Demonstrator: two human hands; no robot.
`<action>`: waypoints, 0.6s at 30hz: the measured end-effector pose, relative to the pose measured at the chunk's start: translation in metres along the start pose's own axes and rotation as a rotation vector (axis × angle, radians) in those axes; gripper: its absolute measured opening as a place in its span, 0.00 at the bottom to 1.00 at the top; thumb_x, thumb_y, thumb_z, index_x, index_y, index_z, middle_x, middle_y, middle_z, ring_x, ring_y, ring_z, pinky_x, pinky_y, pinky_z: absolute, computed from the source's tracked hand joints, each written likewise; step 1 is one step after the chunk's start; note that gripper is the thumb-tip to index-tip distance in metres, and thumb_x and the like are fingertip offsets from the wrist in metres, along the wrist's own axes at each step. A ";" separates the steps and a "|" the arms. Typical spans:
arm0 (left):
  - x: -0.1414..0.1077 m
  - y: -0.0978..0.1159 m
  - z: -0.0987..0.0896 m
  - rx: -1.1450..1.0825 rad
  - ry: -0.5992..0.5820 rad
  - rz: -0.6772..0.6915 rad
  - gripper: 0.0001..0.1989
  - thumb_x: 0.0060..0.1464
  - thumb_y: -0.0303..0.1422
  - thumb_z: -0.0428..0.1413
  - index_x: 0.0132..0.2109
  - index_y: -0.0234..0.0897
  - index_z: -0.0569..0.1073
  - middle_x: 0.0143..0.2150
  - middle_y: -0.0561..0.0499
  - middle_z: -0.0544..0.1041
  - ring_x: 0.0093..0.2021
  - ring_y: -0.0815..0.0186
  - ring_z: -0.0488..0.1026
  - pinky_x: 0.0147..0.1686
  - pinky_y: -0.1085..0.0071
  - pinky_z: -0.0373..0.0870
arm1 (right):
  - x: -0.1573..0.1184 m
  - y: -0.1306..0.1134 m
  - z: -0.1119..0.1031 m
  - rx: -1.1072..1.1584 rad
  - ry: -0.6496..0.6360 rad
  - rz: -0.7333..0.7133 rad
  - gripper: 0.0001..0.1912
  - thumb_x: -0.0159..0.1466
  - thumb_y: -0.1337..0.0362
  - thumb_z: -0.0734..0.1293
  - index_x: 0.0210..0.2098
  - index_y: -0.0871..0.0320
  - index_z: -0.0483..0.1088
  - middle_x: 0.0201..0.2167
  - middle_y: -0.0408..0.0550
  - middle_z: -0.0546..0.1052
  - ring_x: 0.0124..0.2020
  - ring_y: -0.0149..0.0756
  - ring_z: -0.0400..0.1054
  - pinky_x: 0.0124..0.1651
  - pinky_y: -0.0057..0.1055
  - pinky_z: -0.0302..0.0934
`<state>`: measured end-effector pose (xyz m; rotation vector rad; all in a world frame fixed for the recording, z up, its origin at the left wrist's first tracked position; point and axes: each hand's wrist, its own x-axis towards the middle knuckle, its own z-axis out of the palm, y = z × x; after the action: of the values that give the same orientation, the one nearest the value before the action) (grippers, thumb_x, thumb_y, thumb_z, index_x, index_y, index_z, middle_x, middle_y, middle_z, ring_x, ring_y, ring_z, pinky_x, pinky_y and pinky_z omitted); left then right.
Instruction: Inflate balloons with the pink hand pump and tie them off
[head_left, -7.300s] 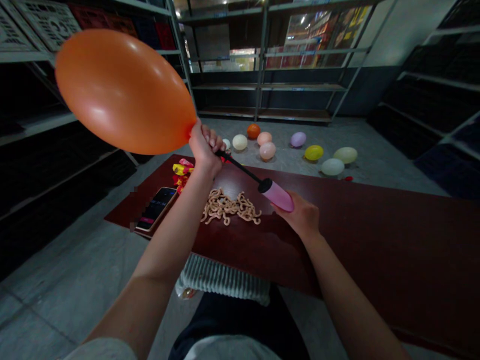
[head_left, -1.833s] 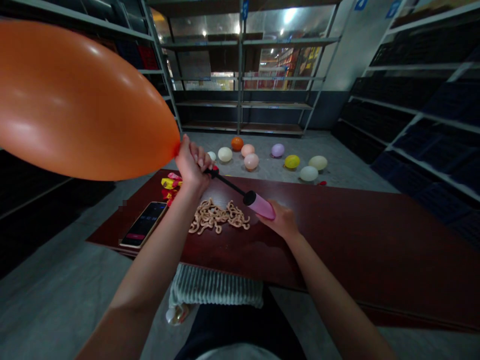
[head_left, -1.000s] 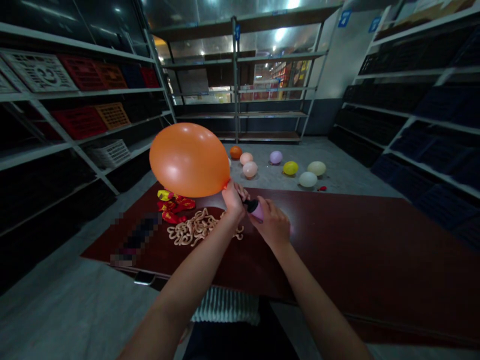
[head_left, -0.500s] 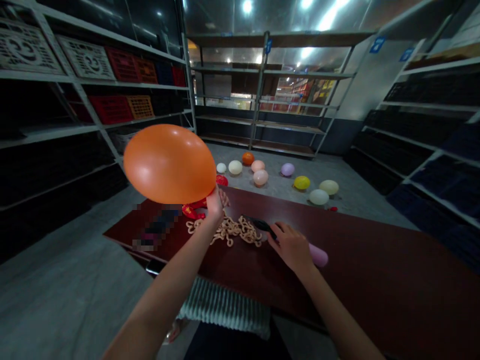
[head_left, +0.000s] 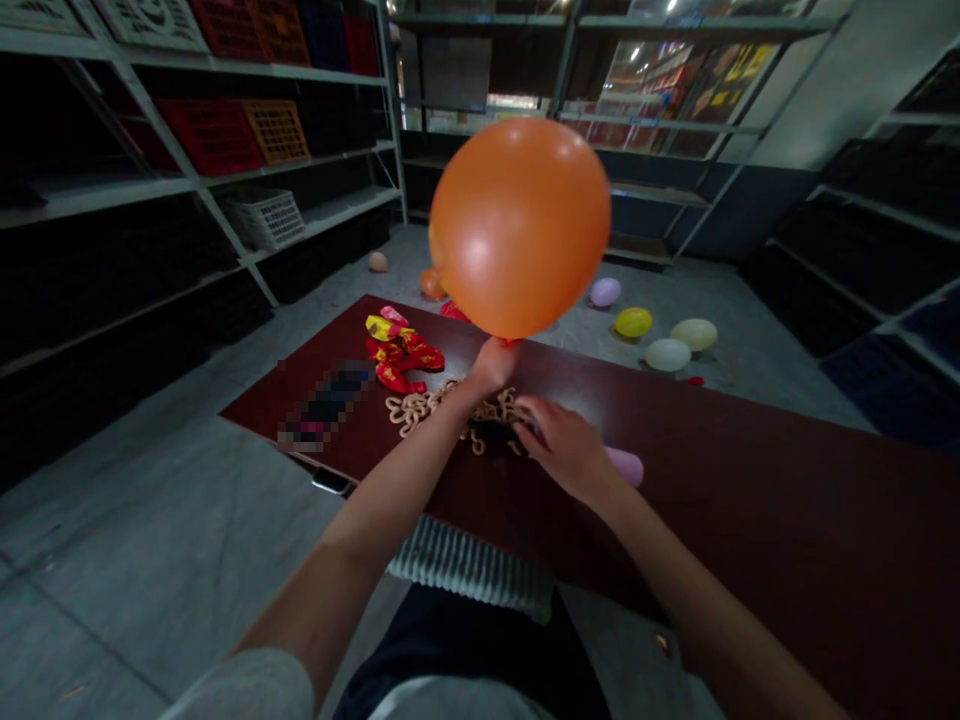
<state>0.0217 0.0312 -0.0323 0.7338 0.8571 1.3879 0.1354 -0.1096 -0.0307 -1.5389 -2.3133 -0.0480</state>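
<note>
A large inflated orange balloon (head_left: 521,225) rises above the table (head_left: 742,460), its neck pinched by my left hand (head_left: 495,365). My right hand (head_left: 566,445) is low over the table, its fingers stretched and apart, holding nothing that I can see. Beside its fingertips lies a black tool (head_left: 493,431), partly hidden; its kind cannot be made out. A pile of tan, curly loops (head_left: 409,410) spreads under my left forearm. To the right of my right hand, the rounded end of a pink cylinder (head_left: 626,466) sticks out.
Crumpled red and yellow pieces (head_left: 401,355) lie at the table's far left, behind a blurred-out dark object (head_left: 330,402). Several balloons, among them a yellow balloon (head_left: 632,322), rest on the floor. Metal shelves with crates (head_left: 274,130) stand around the table.
My left hand has carried the orange balloon rightward to the middle. My right hand has let go of the black tool, which now lies on the table. The view has tipped down.
</note>
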 end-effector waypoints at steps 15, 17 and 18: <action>-0.027 -0.024 0.007 1.070 -0.375 0.402 0.16 0.46 0.22 0.61 0.18 0.36 0.64 0.18 0.51 0.61 0.30 0.58 0.72 0.34 0.69 0.66 | 0.020 0.065 0.000 -0.177 0.050 0.207 0.28 0.65 0.58 0.62 0.64 0.40 0.61 0.41 0.49 0.79 0.29 0.38 0.68 0.31 0.35 0.61; -0.029 -0.020 0.005 1.083 -0.412 0.419 0.16 0.45 0.23 0.63 0.17 0.36 0.65 0.16 0.52 0.58 0.28 0.58 0.70 0.33 0.68 0.65 | 0.018 0.066 -0.004 -0.187 0.018 0.244 0.27 0.65 0.56 0.63 0.63 0.39 0.62 0.41 0.48 0.79 0.29 0.38 0.68 0.32 0.34 0.60; -0.030 -0.018 0.005 1.102 -0.437 0.428 0.17 0.45 0.24 0.63 0.17 0.36 0.65 0.16 0.52 0.56 0.26 0.59 0.69 0.33 0.68 0.65 | 0.016 0.066 -0.005 -0.184 -0.001 0.257 0.25 0.66 0.55 0.62 0.63 0.39 0.63 0.42 0.48 0.79 0.29 0.38 0.68 0.32 0.34 0.60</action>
<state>0.0352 0.0009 -0.0425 2.0730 1.1215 0.9467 0.1907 -0.0694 -0.0325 -1.9157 -2.1422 -0.1993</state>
